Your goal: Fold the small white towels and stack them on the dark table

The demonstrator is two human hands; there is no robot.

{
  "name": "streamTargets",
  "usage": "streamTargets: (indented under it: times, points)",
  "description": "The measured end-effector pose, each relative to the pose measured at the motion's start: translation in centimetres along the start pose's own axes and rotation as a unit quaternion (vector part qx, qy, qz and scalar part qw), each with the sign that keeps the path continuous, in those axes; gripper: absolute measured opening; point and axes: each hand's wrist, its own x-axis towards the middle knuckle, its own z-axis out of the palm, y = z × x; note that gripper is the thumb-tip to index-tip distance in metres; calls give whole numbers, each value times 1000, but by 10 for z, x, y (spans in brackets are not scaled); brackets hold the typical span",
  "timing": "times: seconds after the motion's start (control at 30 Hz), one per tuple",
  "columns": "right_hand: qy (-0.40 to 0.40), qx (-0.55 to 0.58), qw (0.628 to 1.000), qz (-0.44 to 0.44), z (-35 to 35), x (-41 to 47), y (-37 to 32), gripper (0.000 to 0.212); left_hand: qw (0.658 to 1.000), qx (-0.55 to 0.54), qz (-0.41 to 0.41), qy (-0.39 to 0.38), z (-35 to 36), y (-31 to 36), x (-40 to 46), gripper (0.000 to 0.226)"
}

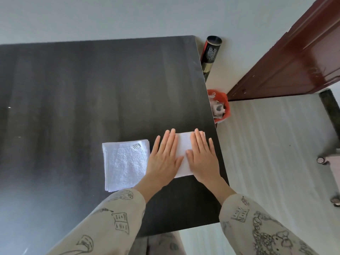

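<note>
Near the dark bench's (92,89) right edge, left hand (162,161) and right hand (201,159) press flat, fingers straight, on a smooth folded white towel (183,150); just left lies a nubby square towel stack (125,162).

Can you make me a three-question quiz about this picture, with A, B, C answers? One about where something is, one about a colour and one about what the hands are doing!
1. Where is the folded stack of towels?
A. left of the hands
B. on the floor
C. inside the red bin

2. What colour is the table?
A. white
B. dark
C. yellow

3. What are the left hand and right hand doing?
A. holding a cup
B. making fists
C. pressing flat on a white towel

Answers: 1 A, the stack lies beside the left hand. 2 B, its top looks almost black. 3 C, the fingers are straight on the cloth.
</note>
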Motion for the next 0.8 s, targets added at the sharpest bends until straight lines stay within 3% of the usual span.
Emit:
streamTargets:
  times: [0.3, 0.43, 0.53, 0.67, 0.73, 0.8]
  points:
    - [-19, 23, 999, -17, 10, 9, 2, 59, 1000, -13, -16, -18, 2, 0, 3, 63]
    - [27, 180, 983, 18, -7, 8, 8, 61, 999, -32, 5, 32, -22, -10, -2, 57]
    - [2, 355, 922, 153, -25, 6, 11, 57, 983, -137, -90, 86, -41, -34, -15, 55]
    - [-64, 412, 866, 276, -32, 9, 15, 50, 944, -195, -250, 94, -41, -76, -45, 52]
    - [-115, 423, 846, 302, -30, 13, 14, 43, 907, -247, -328, 92, -43, -89, -61, 52]
    - [-148, 429, 836, 309, -31, 17, 11, 39, 847, -326, -414, 67, -44, -95, -70, 52]
